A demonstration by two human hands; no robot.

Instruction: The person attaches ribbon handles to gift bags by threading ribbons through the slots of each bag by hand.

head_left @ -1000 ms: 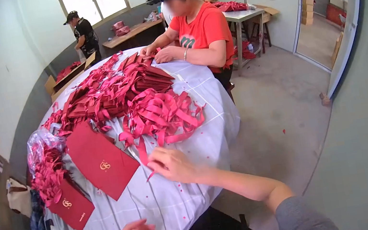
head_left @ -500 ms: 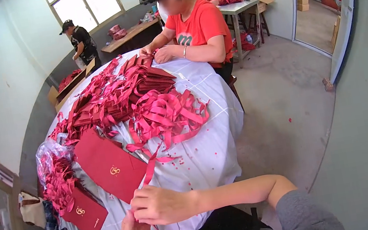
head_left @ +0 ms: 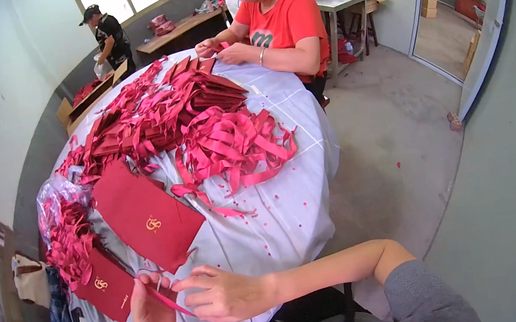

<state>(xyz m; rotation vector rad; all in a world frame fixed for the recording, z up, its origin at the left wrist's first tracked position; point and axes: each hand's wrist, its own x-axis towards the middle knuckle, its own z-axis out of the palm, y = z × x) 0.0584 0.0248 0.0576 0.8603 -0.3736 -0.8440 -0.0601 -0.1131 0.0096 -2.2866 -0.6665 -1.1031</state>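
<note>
Left hand (head_left: 154,315) has a pink ribbon (head_left: 170,301) pinched in its fingers over the desk's (head_left: 250,234) near side, right hand (head_left: 226,296) is half-curled at the ribbon's lower end, can't really tell if it's gripping. Just past them lies a flat red bag (head_left: 143,207), with a loose ribbon heap (head_left: 235,148) beyond it.

Pink-red ribbon (head_left: 171,304) btwn fingers (head_left: 202,298); dk red bag (head_left: 132,206) w/ gold emblem (head_left: 153,224) just beyond; dk red panel (head_left: 105,299) w/ gold mark to their L. Pink-red ribbon pile (head_left: 228,145) farther beyond. Lt grey-white cloth (head_left: 263,232) under fingers, red-dotted, w/ white lines far off. Grey sleeve (head_left: 424,297) R of fingers.
</note>
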